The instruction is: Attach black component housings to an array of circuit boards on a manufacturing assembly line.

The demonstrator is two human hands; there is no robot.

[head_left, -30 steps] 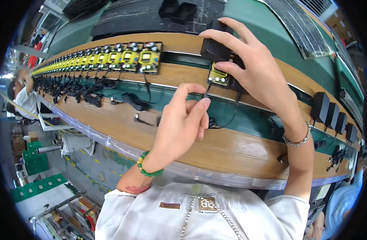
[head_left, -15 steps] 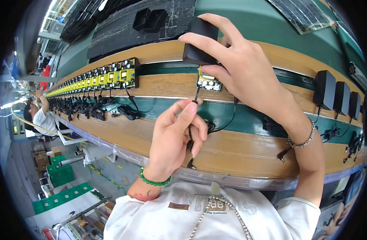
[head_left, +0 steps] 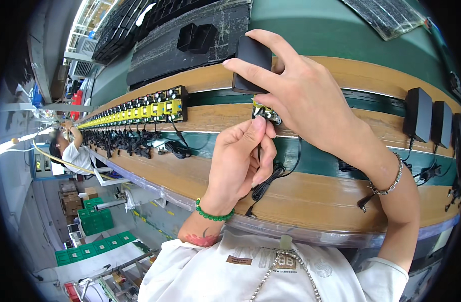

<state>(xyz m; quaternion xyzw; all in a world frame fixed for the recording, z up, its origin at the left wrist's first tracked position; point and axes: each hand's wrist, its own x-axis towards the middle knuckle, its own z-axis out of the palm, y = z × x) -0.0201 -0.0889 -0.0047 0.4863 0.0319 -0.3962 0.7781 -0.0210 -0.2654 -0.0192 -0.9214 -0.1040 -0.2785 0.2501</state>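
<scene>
My right hand (head_left: 311,95) is closed around a black plastic adapter case (head_left: 253,55), fingers on its far end and side. From the case's near end sticks out a small circuit board (head_left: 267,114) with yellow and silvery parts. My left hand (head_left: 238,163) is pinched at the board's near edge, where the black cable joins it; thumb and forefinger cover the joint. The cable runs down through the left fingers to a coiled bundle (head_left: 271,180) beside that hand. A barrel plug (head_left: 250,211) lies below it on the wooden ledge. How deep the board sits is hidden.
A long row of open circuit boards (head_left: 160,108) with hanging cables stretches to the left. Closed black adapters (head_left: 418,113) stand at the right. Empty black cases (head_left: 196,38) lie on a dark board (head_left: 150,58) at the back. Another person (head_left: 72,151) sits far left.
My left hand has slid up along the cable to the board's near edge and now covers part of it. My right hand keeps its grip on the case. The whole view has shifted slightly.
</scene>
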